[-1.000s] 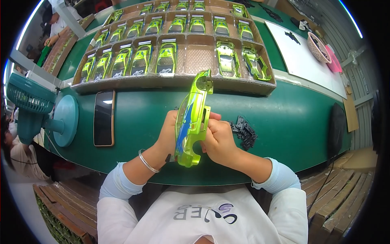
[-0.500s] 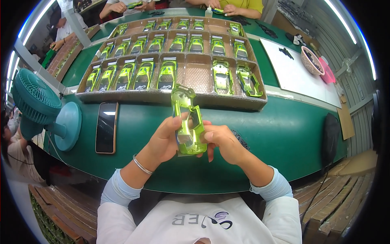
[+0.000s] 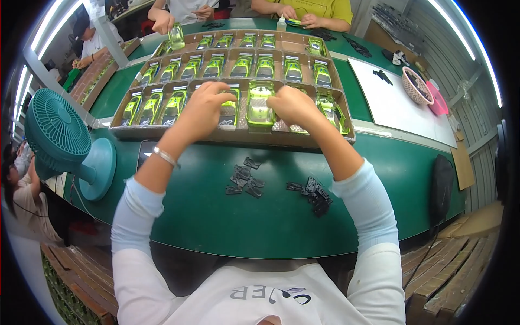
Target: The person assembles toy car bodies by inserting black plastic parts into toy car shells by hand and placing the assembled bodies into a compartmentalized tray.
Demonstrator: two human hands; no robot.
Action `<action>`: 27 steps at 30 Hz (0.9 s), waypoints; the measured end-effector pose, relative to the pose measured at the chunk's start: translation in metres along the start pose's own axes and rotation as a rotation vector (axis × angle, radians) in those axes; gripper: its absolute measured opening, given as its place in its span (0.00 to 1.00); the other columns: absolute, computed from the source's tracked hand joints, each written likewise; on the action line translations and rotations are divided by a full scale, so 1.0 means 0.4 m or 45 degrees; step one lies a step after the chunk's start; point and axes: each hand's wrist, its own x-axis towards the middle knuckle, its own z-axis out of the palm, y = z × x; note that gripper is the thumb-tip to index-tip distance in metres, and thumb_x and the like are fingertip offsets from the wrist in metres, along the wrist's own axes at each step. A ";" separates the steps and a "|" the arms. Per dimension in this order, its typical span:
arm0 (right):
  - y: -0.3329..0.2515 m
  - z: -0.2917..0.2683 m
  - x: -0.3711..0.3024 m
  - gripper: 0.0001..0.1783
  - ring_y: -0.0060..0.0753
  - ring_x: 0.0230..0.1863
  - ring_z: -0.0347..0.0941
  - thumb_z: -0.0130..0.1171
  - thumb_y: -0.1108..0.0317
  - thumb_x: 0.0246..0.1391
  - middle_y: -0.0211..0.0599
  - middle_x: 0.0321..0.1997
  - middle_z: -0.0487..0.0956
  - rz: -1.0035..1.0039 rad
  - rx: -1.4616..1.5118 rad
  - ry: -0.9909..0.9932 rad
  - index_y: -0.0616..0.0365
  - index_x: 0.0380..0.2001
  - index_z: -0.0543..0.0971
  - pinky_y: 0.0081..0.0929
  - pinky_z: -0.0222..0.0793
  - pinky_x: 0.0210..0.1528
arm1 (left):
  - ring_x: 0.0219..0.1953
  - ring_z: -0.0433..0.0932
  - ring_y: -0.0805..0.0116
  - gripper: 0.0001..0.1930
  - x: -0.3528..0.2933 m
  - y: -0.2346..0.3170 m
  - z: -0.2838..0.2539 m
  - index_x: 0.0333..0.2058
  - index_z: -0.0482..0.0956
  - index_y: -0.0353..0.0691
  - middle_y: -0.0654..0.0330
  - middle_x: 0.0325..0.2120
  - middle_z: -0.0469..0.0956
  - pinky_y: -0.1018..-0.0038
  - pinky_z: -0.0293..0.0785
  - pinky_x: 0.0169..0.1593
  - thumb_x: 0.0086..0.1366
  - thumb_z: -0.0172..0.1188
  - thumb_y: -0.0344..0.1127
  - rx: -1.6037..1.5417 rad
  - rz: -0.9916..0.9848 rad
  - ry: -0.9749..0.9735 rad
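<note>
A green toy car body shell (image 3: 261,103) sits over a front-row compartment of the cardboard tray (image 3: 227,135), its hollow underside facing up. My right hand (image 3: 292,105) is closed on the shell's right edge. To the left, my left hand (image 3: 206,105) hovers over the front row with fingers bent and apart, beside another green car shell (image 3: 230,111). Whether its fingertips touch that shell is unclear. Two small piles of black plastic parts, the left pile (image 3: 245,177) and the right pile (image 3: 313,195), lie on the green table (image 3: 271,233).
A teal fan (image 3: 59,127) stands at the left, with a phone (image 3: 145,149) partly hidden by my left arm. Pink baskets (image 3: 417,85) rest on a white board (image 3: 390,103) at the right. Across the table, a co-worker's hand (image 3: 164,23) holds a green shell above the tray.
Both hands have moved forward from the table's near side to the tray, bringing the shell over the front row. The black part piles have come into view. A co-worker's hand has reached the tray.
</note>
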 end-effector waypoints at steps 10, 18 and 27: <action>0.012 0.048 0.072 0.20 0.45 0.41 0.72 0.42 0.60 0.44 0.49 0.38 0.75 -0.044 -0.415 0.082 0.62 0.33 0.77 0.36 0.66 0.42 | 0.42 0.67 0.72 0.09 0.096 -0.098 0.071 0.34 0.72 0.51 0.67 0.36 0.69 0.76 0.63 0.40 0.51 0.52 0.35 1.144 1.050 -0.612; 0.033 0.099 -0.029 0.13 0.46 0.22 0.72 0.52 0.60 0.45 0.43 0.18 0.74 -0.560 -0.258 0.773 0.58 0.17 0.73 0.39 0.66 0.25 | 0.41 0.69 0.71 0.07 0.123 -0.116 0.051 0.32 0.65 0.48 0.63 0.36 0.71 0.76 0.64 0.43 0.53 0.50 0.35 1.183 1.287 -0.553; 0.051 0.228 -0.140 0.12 0.49 0.33 0.71 0.57 0.65 0.41 0.47 0.29 0.75 -0.501 -0.152 -0.025 0.63 0.26 0.72 0.38 0.66 0.37 | 0.44 0.70 0.63 0.17 0.106 -0.100 -0.039 0.37 0.66 0.39 0.56 0.41 0.71 0.70 0.65 0.47 0.46 0.56 0.29 0.744 0.708 -0.174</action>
